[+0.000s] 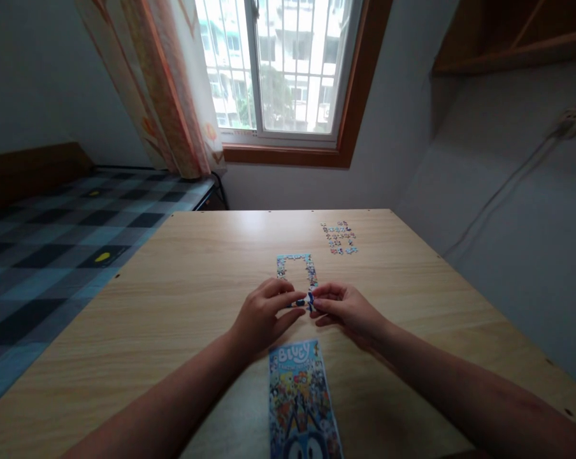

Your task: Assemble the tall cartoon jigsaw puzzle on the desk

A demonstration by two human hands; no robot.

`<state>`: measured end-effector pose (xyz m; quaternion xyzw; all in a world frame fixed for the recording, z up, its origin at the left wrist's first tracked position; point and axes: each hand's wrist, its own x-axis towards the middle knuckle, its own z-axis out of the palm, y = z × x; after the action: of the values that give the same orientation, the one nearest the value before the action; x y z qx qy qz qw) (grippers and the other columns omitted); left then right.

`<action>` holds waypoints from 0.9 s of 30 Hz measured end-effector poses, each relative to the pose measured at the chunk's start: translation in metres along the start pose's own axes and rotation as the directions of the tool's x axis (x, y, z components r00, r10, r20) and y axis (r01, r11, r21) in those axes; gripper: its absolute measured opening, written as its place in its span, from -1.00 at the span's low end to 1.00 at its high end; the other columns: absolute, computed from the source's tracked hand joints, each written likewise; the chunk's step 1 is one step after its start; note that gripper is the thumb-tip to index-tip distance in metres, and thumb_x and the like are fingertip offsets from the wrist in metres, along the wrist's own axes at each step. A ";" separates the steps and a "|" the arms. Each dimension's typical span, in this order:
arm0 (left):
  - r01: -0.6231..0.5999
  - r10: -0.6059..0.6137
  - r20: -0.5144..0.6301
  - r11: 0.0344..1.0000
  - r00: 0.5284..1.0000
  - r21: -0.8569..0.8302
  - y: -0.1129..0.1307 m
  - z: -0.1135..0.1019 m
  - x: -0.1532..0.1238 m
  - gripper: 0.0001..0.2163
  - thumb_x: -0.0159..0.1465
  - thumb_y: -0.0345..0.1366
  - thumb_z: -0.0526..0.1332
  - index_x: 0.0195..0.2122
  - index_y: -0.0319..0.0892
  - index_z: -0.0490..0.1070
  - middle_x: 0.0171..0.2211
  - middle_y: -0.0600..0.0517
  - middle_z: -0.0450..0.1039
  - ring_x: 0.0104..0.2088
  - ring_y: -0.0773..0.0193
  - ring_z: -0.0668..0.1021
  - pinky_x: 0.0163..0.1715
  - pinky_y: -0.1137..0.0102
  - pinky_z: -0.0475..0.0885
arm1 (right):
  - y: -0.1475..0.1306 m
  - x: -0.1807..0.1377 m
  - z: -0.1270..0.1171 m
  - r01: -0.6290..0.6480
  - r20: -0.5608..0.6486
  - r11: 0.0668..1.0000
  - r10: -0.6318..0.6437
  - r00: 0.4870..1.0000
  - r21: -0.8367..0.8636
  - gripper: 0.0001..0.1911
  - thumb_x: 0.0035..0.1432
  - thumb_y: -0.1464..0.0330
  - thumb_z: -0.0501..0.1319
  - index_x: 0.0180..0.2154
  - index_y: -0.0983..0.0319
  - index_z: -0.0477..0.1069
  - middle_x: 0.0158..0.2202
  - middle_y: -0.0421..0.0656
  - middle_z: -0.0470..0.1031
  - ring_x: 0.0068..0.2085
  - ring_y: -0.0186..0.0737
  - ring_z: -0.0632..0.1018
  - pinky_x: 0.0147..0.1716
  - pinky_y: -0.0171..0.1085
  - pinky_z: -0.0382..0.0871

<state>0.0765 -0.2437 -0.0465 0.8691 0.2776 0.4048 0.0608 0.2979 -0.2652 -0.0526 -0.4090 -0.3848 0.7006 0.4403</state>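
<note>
A poster (303, 395) with "BLUEY"-like lettering and crowded cartoon figures lies nearest on the table (197, 287), running off the bottom edge of view. Just beyond its top, the two hands meet over the work. The right hand (348, 309) pinches a small dark-blue and white piece (311, 299) between thumb and fingers. The left hand (269, 312) faces it, thumb and forefinger slightly parted, with a dark bit showing between them; whether they grip it I cannot tell. Past the knuckles stands the puzzle border (313, 271), its top and both sides joined around bare wood, its near end partly hidden by the hands. Farther off and to the right, loose pieces (348, 235) lie in rough rows. Beyond the table are a checked bed (68, 223) on the left, a curtain (166, 83) and a barred window (297, 64).
</note>
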 end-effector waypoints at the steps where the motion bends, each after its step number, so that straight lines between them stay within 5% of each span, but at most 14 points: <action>1: -0.007 0.007 0.007 1.000 1.000 -0.001 0.000 0.000 0.000 -0.81 0.34 -0.22 0.29 -0.07 -0.13 0.59 -0.22 -0.07 0.53 -0.20 0.21 0.56 -0.22 0.31 0.52 | 0.000 0.000 0.001 -0.001 0.003 1.000 0.001 1.000 0.005 -0.61 -0.14 0.27 0.58 -0.26 0.23 0.55 -0.35 -0.17 0.61 -0.36 -0.27 0.64 -0.40 -0.33 0.55; 9: -0.098 0.098 0.010 0.995 0.995 -0.011 0.001 0.002 0.004 -0.88 0.35 -0.28 0.28 -0.16 -0.15 0.59 -0.29 -0.03 0.53 -0.27 0.27 0.55 -0.27 0.34 0.52 | 0.001 -0.001 0.004 -0.006 -0.005 1.000 0.006 1.000 0.013 -0.55 -0.19 0.25 0.60 -0.29 0.29 0.53 -0.41 -0.18 0.59 -0.37 -0.27 0.64 -0.46 -0.38 0.55; 18: -0.073 0.075 -0.044 0.997 0.996 0.034 -0.002 0.002 0.002 -0.86 0.36 -0.25 0.27 -0.17 -0.17 0.58 -0.27 -0.05 0.53 -0.25 0.25 0.57 -0.26 0.33 0.54 | 0.006 0.006 -0.003 0.082 0.011 0.995 -0.081 0.997 -0.049 -0.59 -0.01 0.19 0.51 -0.17 0.26 0.52 -0.34 -0.14 0.57 -0.36 -0.23 0.64 -0.57 -0.36 0.55; 27: -0.104 0.107 -0.039 0.992 0.993 0.071 -0.003 0.000 0.003 -0.86 0.37 -0.29 0.26 -0.14 -0.17 0.58 -0.28 -0.03 0.53 -0.28 0.29 0.56 -0.30 0.39 0.52 | 0.009 0.002 0.000 0.075 0.133 0.984 -0.054 0.990 -0.164 -0.61 -0.04 0.29 0.47 -0.14 0.26 0.54 -0.58 -0.32 0.42 -0.66 -0.42 0.39 -0.79 -0.43 0.35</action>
<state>0.0773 -0.2396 -0.0456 0.8753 0.2462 0.4163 0.0031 0.2949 -0.2662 -0.0608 -0.3865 -0.4832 0.6755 0.4011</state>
